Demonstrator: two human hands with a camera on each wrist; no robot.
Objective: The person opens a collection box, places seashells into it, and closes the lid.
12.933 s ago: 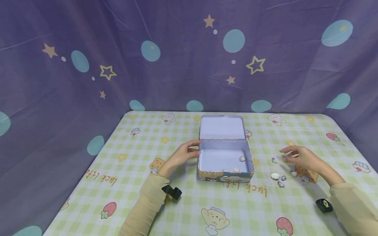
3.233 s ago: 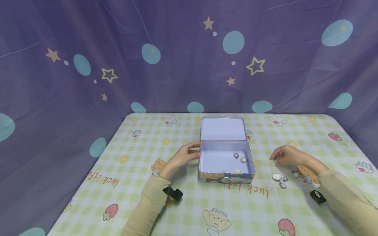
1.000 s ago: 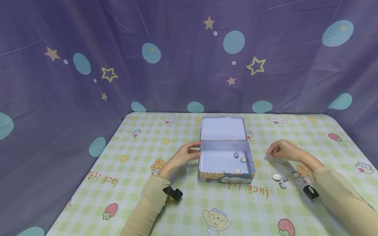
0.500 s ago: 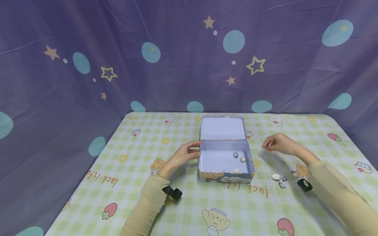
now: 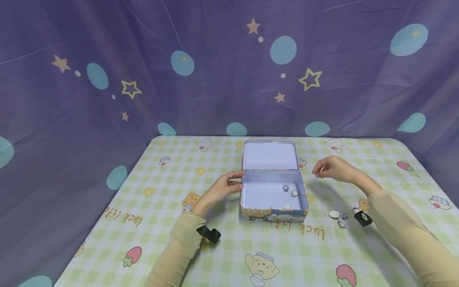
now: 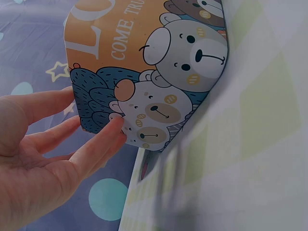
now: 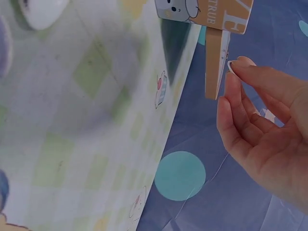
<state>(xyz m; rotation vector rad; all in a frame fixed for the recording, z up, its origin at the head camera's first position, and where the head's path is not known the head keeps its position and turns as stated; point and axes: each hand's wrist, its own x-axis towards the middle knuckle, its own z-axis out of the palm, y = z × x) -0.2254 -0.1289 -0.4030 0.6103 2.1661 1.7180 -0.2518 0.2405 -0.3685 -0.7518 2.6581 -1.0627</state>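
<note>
Plainly, box [image 6: 137, 53] reads "COME TRU…", cloth [image 5: 172, 255] "luck".

Purple star-and-spot curtain [image 5: 222, 99] hanging behind green-white checked tablecloth [image 5: 226, 255]

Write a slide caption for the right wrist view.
A right hand pinches a small pale piece near an open printed box.

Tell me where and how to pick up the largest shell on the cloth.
Probably pinch the largest shell by its near and far edges, coming from above-left: it looks narrowest that way, and two smaller shells crowd its right.
</note>
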